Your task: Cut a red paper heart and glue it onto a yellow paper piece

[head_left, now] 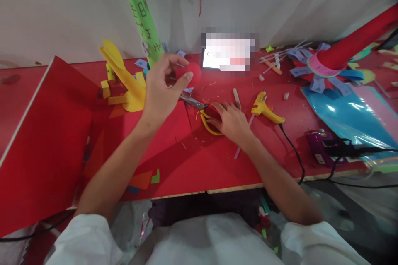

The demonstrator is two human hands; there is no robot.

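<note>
My left hand [164,87] is raised over the table and pinches a small rounded red paper piece [193,73] between thumb and fingers. Low over the tabletop, my right hand [233,122] has its fingers curled at the handles of a pair of scissors [195,101]. The metal blades point to the far left, below the red piece, and a yellow handle loop shows beside my fingers. Part of the handles is hidden by the hand. Under my left forearm lies a pinkish-red sheet [168,126].
A yellow glue gun [265,107] with a black cord lies right of my right hand. Behind stand a yellow paper shape [130,85], a green paper tube [143,16] and a lit screen [226,54]. Right are a red tube [357,37], blue film [354,116] and purple box [320,145].
</note>
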